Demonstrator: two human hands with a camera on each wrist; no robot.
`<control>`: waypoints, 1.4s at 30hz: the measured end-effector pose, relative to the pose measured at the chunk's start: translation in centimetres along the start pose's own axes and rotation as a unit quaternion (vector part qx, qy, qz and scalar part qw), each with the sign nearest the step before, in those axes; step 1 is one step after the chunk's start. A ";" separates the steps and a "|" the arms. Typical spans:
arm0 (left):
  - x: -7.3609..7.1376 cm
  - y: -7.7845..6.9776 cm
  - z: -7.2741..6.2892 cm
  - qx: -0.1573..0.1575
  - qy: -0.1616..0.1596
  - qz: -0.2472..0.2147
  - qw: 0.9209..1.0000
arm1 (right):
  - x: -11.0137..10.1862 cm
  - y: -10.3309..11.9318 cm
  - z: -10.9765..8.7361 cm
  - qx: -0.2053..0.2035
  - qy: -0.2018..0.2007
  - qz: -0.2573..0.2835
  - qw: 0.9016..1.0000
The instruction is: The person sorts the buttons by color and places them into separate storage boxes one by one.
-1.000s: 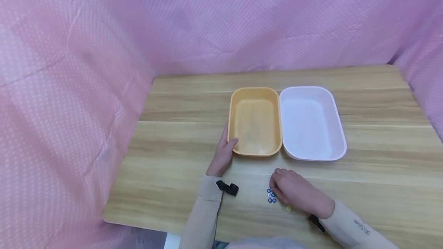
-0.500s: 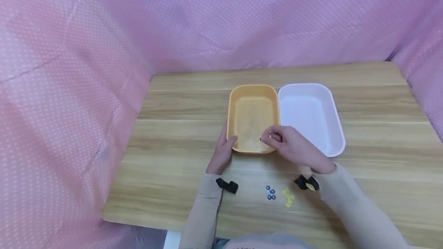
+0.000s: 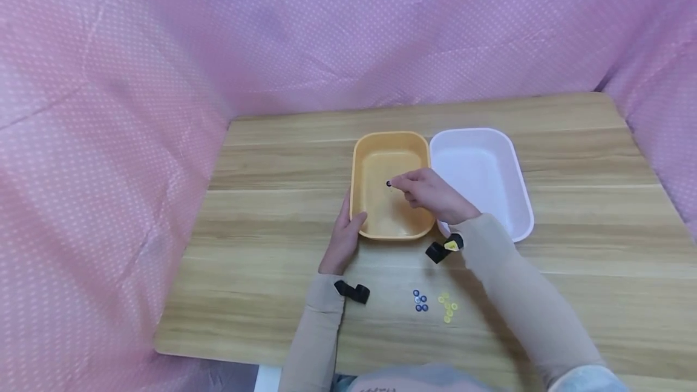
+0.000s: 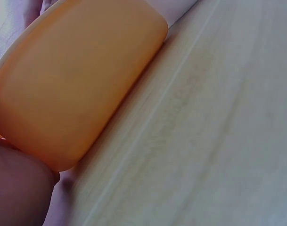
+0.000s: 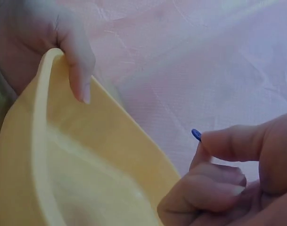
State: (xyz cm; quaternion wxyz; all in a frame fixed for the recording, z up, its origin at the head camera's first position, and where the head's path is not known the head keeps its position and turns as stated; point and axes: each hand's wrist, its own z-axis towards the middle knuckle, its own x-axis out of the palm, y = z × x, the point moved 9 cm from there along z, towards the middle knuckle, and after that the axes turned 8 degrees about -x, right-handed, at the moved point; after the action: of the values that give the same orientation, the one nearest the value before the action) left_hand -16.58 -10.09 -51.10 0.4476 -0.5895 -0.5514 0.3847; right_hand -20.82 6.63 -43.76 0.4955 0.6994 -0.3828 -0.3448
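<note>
A yellow plastic basin (image 3: 376,207) sits on the table, and my left hand (image 3: 342,239) grips its near-left corner. The thumb hooks over the rim, as the right wrist view also shows. My right hand (image 3: 431,196) is held above this basin, pinching a small blue button (image 5: 196,134) between thumb and forefinger. Only the button's edge and part of its face show. Nearer to me on the table lie several blue buttons (image 3: 423,299), with a group of yellow buttons (image 3: 448,306) just right of them.
Against the yellow basin's right side stands a white basin (image 3: 479,168), partly covered by my right forearm. Both are on a wooden table (image 3: 272,228). Pink dotted sheeting (image 3: 327,35) hangs behind and at the sides.
From beside the buttons on the table, my right hand has risen and moved forward over the yellow basin, carrying the blue button. My left hand keeps its grip on the basin's corner.
</note>
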 end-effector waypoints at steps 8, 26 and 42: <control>0.2 -0.1 0.0 0.015 0.007 -0.003 1.000 | 0.5 -0.9 1.7 0.000 -0.027 -0.102 0.994; 0.4 -1.7 -0.8 0.001 0.016 0.012 1.000 | 4.6 -2.1 3.2 -0.031 0.010 -0.369 0.929; 0.2 -0.8 0.0 0.003 0.026 0.008 1.000 | 4.5 -1.8 3.2 -0.029 -0.001 -0.379 0.925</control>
State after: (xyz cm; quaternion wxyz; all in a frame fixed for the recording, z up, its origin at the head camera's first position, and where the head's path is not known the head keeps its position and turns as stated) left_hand -16.78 -9.93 -50.31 0.4607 -0.6024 -0.5336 0.3745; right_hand -21.13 1.66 -46.85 0.3480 0.7772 -0.0793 -0.5182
